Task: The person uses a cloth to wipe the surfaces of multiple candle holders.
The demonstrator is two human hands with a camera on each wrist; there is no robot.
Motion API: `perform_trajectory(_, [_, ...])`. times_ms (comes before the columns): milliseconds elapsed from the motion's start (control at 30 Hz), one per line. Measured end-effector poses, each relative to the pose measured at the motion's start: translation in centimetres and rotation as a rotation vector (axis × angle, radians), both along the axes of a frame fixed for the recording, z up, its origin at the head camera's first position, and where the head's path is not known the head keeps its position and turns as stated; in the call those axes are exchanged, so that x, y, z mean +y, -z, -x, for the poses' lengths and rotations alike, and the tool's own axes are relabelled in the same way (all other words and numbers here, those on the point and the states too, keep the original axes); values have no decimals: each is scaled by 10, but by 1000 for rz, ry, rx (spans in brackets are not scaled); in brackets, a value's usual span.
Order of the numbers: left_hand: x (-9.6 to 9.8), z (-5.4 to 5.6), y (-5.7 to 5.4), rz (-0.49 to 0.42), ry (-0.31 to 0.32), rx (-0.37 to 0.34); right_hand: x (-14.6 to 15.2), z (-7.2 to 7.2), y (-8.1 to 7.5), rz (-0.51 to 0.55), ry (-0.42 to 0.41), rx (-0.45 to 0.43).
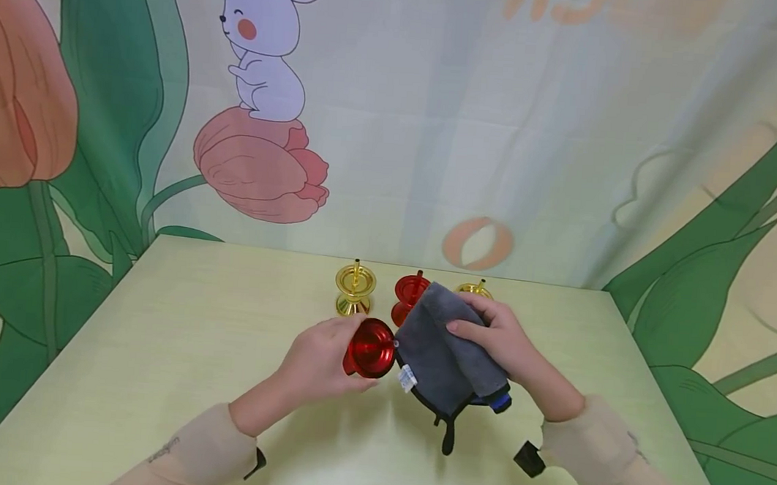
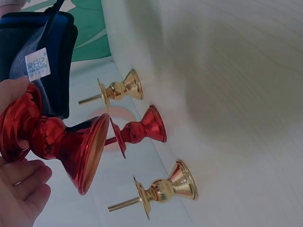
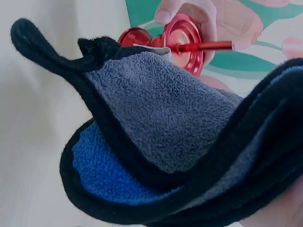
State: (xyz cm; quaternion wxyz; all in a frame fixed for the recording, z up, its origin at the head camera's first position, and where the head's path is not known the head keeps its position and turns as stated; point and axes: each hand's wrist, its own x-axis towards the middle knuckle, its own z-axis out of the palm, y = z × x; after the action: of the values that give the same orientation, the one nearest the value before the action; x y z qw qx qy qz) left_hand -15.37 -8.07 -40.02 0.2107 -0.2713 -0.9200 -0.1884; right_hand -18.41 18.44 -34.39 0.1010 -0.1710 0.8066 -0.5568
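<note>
My left hand [image 1: 316, 359] holds a shiny red metal candle holder [image 1: 372, 349] by its dish, with thumb and fingers round the rim. In the left wrist view its flared base [image 2: 85, 153] points to the right, so the holder lies tilted in the air. My right hand [image 1: 502, 340] grips a folded grey towel [image 1: 438, 359] with black edging and a blue underside [image 3: 109, 170]. One towel corner, near a white label [image 2: 38, 64], is close beside the red holder's stem; whether they touch I cannot tell. Most right-hand fingers are hidden by the cloth.
Behind the hands, a gold candle holder [image 1: 355, 288], a second red one [image 1: 410, 291] and another gold one [image 1: 475, 287] stand upright in a row. The towel partly covers the latter two in the head view. A printed curtain [image 1: 394, 126] hangs behind the pale table [image 1: 159, 333].
</note>
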Motion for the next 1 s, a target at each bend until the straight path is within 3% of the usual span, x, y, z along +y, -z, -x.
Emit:
perform_trajectory(200, [7, -4, -2, 59, 23, -27, -11, -3, -1, 25, -78, -40])
perform_trajectory(433, [13, -4, -4, 82, 39, -7, -20, -8, -3, -16, -144, -64])
perform_trajectory(833, [18, -2, -10, 124, 5, -47, -36, -16, 3, -227, -235, 68])
perform_trajectory(1000, [15, -2, -12, 111, 10, 4, -38, -18, 3, -242, -223, 94])
